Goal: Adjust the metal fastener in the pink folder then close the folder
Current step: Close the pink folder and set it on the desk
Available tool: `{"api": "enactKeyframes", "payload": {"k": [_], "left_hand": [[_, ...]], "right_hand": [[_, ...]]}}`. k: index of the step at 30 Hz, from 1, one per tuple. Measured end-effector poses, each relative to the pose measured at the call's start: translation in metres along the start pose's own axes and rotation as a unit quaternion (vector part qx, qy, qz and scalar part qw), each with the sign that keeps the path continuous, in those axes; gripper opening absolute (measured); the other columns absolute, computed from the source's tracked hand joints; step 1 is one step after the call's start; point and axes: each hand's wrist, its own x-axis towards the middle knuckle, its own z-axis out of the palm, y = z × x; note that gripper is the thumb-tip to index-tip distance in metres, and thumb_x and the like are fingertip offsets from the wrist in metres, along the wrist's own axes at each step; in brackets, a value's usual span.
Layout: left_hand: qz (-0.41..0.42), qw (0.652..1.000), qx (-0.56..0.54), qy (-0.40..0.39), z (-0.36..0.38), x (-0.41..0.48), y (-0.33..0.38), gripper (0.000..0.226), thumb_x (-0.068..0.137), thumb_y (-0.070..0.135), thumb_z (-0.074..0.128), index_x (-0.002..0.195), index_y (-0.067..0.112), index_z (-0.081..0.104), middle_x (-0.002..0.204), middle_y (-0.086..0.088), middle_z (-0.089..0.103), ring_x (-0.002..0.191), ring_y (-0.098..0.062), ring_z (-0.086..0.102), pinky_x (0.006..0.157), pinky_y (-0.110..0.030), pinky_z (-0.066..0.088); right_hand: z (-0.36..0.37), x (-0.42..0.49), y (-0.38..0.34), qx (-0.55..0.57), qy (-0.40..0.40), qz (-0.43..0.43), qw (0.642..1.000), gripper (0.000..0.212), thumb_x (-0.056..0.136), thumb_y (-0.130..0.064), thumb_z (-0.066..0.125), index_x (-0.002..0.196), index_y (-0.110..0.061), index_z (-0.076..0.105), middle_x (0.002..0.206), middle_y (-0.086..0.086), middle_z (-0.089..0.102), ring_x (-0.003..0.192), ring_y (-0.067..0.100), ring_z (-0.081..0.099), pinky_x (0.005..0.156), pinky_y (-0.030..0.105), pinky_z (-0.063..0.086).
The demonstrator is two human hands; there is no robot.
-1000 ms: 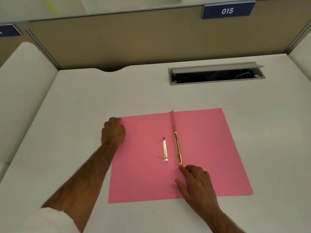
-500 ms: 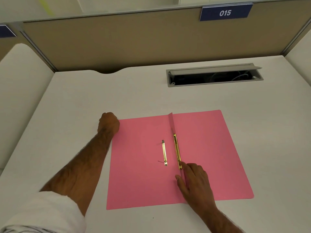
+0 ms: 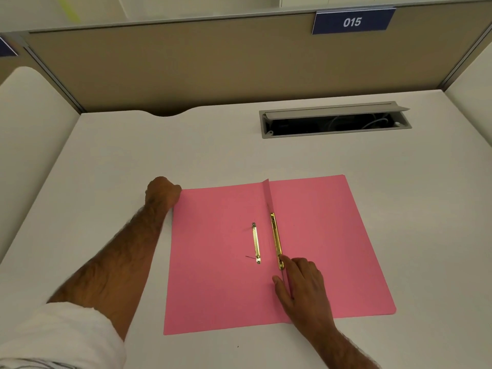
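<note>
The pink folder [image 3: 221, 262] lies open and flat on the tabletop [image 3: 106, 161], toward the near edge and a little right of the middle, its spine fold running from the near edge away toward the partition. Two brass pieces lie along that fold: the metal fastener [image 3: 276, 241] sits right against the crease, and a shorter brass strip [image 3: 256, 243] lies just to its left, apart from it. Both have their long axis parallel to the spine, so pointing away from the person.

The right hand [image 3: 303, 286] rests on the folder at the near end of the fastener, loosely spread, palm down; its index fingertip touches the fastener's near tip while the thumb lies along the crease below it. It pinches nothing that can be seen. The fastener thus stretches straight ahead of this hand, away from the fingertip, and any sliding or pressing would likely run along that line.

The left hand [image 3: 163, 194] is curled at the folder's far left corner, fingers folded under (whether they grip the cover's edge or only press beside it cannot be told). It is well apart from the fastener, so the right hand is plainly the nearer one for the adjusting; the left seems placed to steady the cover, and later perhaps to swing it over.
</note>
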Motion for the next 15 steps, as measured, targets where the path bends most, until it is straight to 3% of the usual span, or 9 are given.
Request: {"api": "enactKeyframes", "payload": {"k": [2,3,6,10,13,15], "left_hand": [[-0.042,0.988,-0.147,-0.025,-0.003,0.004,-0.003,0.036,0.094,0.029,0.06,0.096,-0.007,0.066,0.102,-0.026,0.07,0.093,-0.039,0.066,0.078,-0.04,0.051],[-0.071,0.964,-0.252,-0.052,-0.007,0.003,-0.004,0.044,0.097,0.037,0.057,0.102,-0.006,0.065,0.105,-0.025,0.07,0.089,-0.036,0.066,0.079,-0.041,0.053],[-0.129,0.85,-0.477,-0.18,-0.023,-0.005,-0.011,0.074,0.098,0.064,0.034,0.131,0.0,0.051,0.121,-0.02,0.062,0.107,-0.035,0.064,0.091,-0.045,0.051],[-0.109,0.737,-0.601,-0.29,-0.046,-0.03,-0.034,0.099,0.083,0.085,0.019,0.14,0.008,0.044,0.134,-0.015,0.062,0.118,-0.032,0.063,0.094,-0.047,0.049],[-0.088,0.685,-0.642,-0.333,-0.058,-0.059,-0.051,0.11,0.077,0.091,0.024,0.145,0.008,0.045,0.144,-0.014,0.056,0.126,-0.031,0.06,0.103,-0.048,0.048],[-0.076,0.638,-0.677,-0.359,-0.062,-0.082,-0.056,0.111,0.076,0.091,0.03,0.147,0.007,0.045,0.15,-0.015,0.05,0.132,-0.03,0.054,0.108,-0.047,0.045]], "right_hand": [[0.0,0.001,0.001,0.008,-0.003,0.0,1.0,0.044,0.096,-0.047,0.047,0.131,-0.021,0.055,0.109,-0.006,0.058,0.097,0.014,0.05,0.084,0.033,0.047],[-0.001,0.001,0.001,0.014,-0.004,0.0,1.0,0.044,0.096,-0.047,0.047,0.131,-0.022,0.055,0.109,-0.007,0.058,0.097,0.014,0.05,0.083,0.034,0.047],[-0.003,0.001,0.001,0.039,-0.006,0.003,0.999,0.044,0.097,-0.048,0.047,0.133,-0.023,0.053,0.11,-0.008,0.058,0.099,0.013,0.05,0.085,0.035,0.048],[-0.009,0.003,-0.002,0.098,-0.01,0.031,0.995,0.056,0.096,-0.061,0.04,0.14,-0.026,0.047,0.114,-0.016,0.057,0.105,0.008,0.05,0.092,0.033,0.045],[-0.015,0.009,-0.01,0.183,-0.029,0.084,0.979,0.068,0.091,-0.071,0.037,0.145,-0.031,0.044,0.116,-0.021,0.056,0.107,0.0,0.052,0.093,0.031,0.046],[-0.02,0.015,-0.016,0.252,-0.04,0.123,0.959,0.068,0.088,-0.067,0.046,0.145,-0.031,0.046,0.114,-0.018,0.06,0.106,0.0,0.056,0.09,0.03,0.05]]}}
